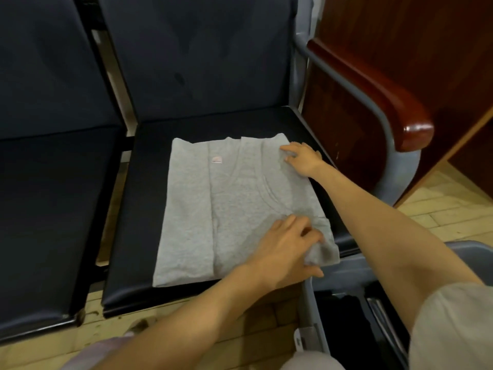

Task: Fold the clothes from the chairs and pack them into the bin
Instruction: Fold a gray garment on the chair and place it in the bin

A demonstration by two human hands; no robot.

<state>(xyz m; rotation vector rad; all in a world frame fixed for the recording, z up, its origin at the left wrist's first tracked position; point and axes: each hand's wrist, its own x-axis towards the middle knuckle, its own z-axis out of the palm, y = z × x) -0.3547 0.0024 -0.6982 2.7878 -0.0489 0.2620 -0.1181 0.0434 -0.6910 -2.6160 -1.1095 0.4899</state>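
Note:
A light grey shirt (213, 204), folded into a rough rectangle, lies flat on the dark seat of the right-hand chair (149, 166). My left hand (288, 247) grips the shirt's near right corner, with cloth bunched between thumb and fingers. My right hand (301, 157) is at the far right corner, fingers curled over the cloth edge there. A grey bin (344, 271) stands at the lower right, its rim just below the seat, with something dark inside.
A second dark chair (48, 198) stands to the left. The right chair has a red-brown wooden armrest (378, 94) on a grey metal frame. A dark wooden cabinet (416, 36) fills the upper right. The floor (440, 193) is pale wood.

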